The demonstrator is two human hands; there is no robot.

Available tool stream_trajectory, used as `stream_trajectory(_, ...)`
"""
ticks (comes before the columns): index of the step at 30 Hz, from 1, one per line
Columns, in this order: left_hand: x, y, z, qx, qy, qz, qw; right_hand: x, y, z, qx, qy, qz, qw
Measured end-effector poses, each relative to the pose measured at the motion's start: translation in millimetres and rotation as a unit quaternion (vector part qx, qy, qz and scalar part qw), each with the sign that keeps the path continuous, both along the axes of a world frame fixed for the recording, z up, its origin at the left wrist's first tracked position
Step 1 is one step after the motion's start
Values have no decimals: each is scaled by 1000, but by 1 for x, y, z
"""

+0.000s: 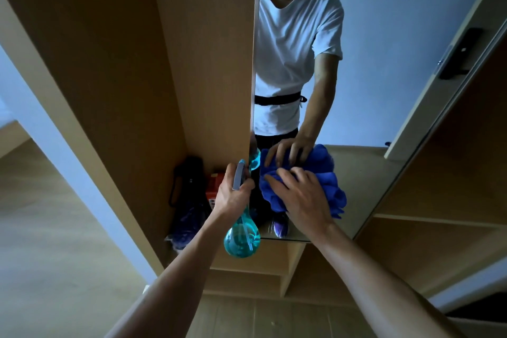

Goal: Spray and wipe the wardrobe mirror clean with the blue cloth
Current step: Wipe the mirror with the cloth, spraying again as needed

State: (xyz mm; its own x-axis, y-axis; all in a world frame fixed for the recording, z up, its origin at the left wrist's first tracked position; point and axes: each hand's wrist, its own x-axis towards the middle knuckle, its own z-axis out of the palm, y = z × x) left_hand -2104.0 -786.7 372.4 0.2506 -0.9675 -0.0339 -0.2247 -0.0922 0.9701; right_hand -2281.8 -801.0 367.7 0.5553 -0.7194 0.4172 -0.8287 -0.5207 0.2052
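Note:
The wardrobe mirror [370, 90] is a tall panel on the right of the wooden wardrobe and reflects a person in a white shirt. My right hand [301, 197] presses a bunched blue cloth [333, 192] against the lower part of the glass, fingers spread over it. My left hand [233, 195] grips the neck of a teal spray bottle [241, 238] just left of the mirror's edge. The bottle's round body hangs below my fist and its grey trigger head sticks up above it.
A wooden wardrobe side panel [208, 49] stands left of the mirror. In the open compartment behind my left hand lie a black bag [189, 173], an orange box [214, 186] and a bluish bundle [186, 228]. Wooden shelves [428, 219] run right of the mirror. Below is wood floor [260, 318].

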Motion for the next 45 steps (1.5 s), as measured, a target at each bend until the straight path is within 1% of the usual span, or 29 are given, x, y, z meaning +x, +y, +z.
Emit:
stream_trajectory(3,-2,-1,-3,-9,-29,9,999,-5,0,9,7,-8,12,1000)
stream_trajectory(5,-4,-2,-5,-12,-49,19,999,-11,-2,24,1,-33,12,999)
stream_trajectory(8,-11,-2,-7,-14,-63,35,997,-25,-5,58,-43,-76,6,996)
stream_trajectory(11,-23,1,-12,-26,-73,53,996,-42,-9,98,-97,-98,5,990)
stream_trajectory(14,-35,5,-16,-47,-73,65,994,-55,-12,120,-120,-115,12,986)
stream_trajectory(17,-42,5,-19,-78,-75,61,992,-60,-14,118,-123,-90,23,988)
stream_trajectory(19,-45,6,-21,-80,-79,53,992,-61,-14,106,-118,-74,23,990)
stream_trajectory(27,-51,6,-21,-87,-102,45,990,-67,-7,28,-32,2,10,999)
stream_trajectory(30,-53,9,-21,-84,-118,34,989,-69,-5,14,-12,27,15,999)
stream_trajectory(33,-53,11,-21,-93,-137,23,986,-74,-5,22,-11,4,21,1000)
stream_trajectory(36,-52,12,-20,-109,-151,24,982,-85,-6,47,-31,-32,16,999)
stream_trajectory(40,-56,11,-15,-114,-163,43,979,-105,-12,92,-81,-64,14,995)
stream_trajectory(45,-70,7,-6,-168,-172,87,967,-123,-14,126,-121,-76,9,990)
